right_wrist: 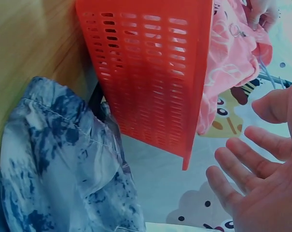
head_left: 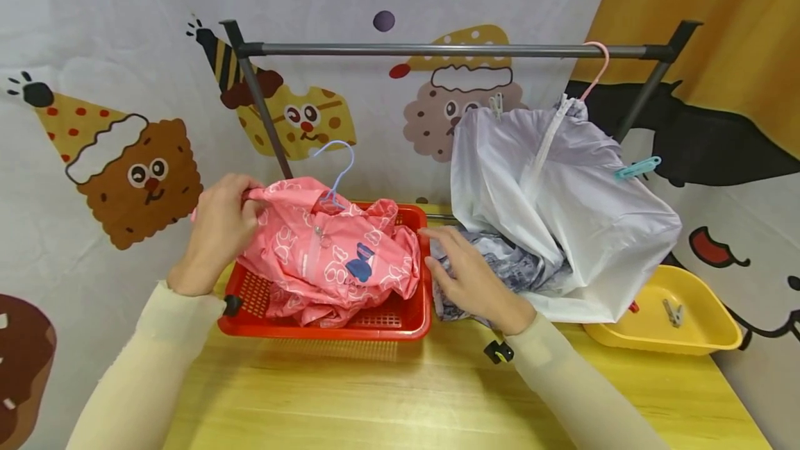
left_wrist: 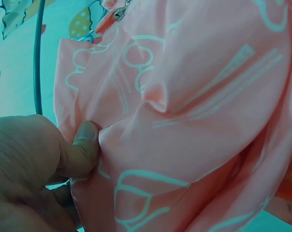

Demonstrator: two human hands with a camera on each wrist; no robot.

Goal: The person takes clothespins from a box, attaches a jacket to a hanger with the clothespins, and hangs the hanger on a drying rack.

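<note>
A pink printed jacket (head_left: 337, 255) with a zip lies bunched in a red slotted basket (head_left: 387, 332). The hook of a blue hanger (head_left: 340, 172) sticks up from its top. My left hand (head_left: 219, 228) pinches the jacket's upper left edge between thumb and fingers; the left wrist view shows the thumb (left_wrist: 85, 145) pressed on the pink cloth. My right hand (head_left: 469, 276) hovers by the basket's right side with spread fingers, holding nothing. In the right wrist view its fingers (right_wrist: 252, 164) stand apart from the basket wall.
A metal rack (head_left: 425, 51) spans the back. From its right end a white-and-grey garment (head_left: 562, 207) hangs on a pink hanger (head_left: 600, 75), with a teal clip (head_left: 637, 168) on it. Its dark patterned part (head_left: 500, 262) lies beside the basket. A yellow tray (head_left: 706, 339) holds a clothespin (head_left: 673, 312).
</note>
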